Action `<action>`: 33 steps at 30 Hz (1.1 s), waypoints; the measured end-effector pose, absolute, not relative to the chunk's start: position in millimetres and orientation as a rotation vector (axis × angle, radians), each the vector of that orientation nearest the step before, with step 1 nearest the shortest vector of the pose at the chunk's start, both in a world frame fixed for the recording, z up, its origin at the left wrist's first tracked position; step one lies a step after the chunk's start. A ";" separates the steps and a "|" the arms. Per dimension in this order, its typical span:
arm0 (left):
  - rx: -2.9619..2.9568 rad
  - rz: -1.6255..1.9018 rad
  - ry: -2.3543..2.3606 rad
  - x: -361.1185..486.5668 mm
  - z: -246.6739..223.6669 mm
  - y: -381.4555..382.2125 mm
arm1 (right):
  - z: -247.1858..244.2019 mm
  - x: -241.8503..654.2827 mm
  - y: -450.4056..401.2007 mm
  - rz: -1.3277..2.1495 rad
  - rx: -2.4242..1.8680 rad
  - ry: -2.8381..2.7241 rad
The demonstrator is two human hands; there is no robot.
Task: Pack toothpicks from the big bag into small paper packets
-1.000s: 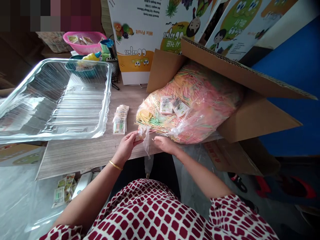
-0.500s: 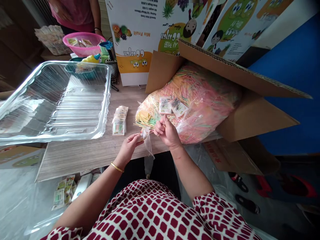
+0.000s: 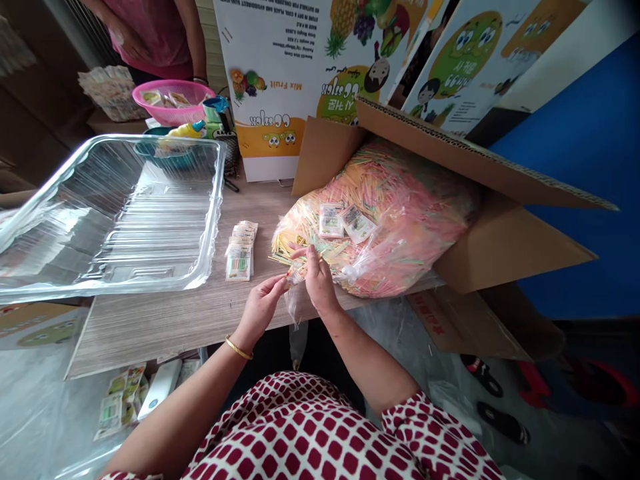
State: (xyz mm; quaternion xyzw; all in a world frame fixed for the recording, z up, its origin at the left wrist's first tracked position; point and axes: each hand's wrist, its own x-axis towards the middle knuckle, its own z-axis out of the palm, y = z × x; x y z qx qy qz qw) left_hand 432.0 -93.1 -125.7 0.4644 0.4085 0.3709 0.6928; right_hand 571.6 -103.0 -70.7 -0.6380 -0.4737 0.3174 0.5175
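Between the thumb and fingers of my left hand (image 3: 265, 303) is a small clear printed packet (image 3: 296, 272), held at the table's front edge. My right hand (image 3: 320, 283) is close by on the packet's right, its fingers bent over toward the packet; whatever they pinch is too small to make out. Thin yellow and green candy sticks (image 3: 286, 245) spill from the mouth of a large clear bag (image 3: 400, 227) just behind my hands. Two flat packets (image 3: 331, 221) lie on this bag. Left of my hands, a fanned stack of filled packets (image 3: 239, 260) rests on the table (image 3: 165, 327).
A big clear plastic tray (image 3: 213, 220) covers the table's left side. The bag sits in an open carton (image 3: 520, 247) with flaps spread. Printed boxes (image 3: 270, 153) stand behind. Farther back are a pink basket (image 3: 173, 120) and a person in pink (image 3: 155, 40).
My right hand has moved in toward the packet, and its fingers now reach over to the left. The left hand keeps its hold. The whole view has shifted slightly.
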 end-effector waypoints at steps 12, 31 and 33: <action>1.114 0.821 0.922 437.3 -126.2 -90.4 | -74.4 573.5 -105.7 0.720 -1.528 -1.063; 0.936 0.828 0.865 437.4 -111.3 -83.2 | -64.2 602.4 -110.3 1.023 -1.399 -1.466; 0.935 0.837 0.872 435.5 -111.8 -82.0 | -66.9 610.5 -112.2 1.086 -1.400 -1.396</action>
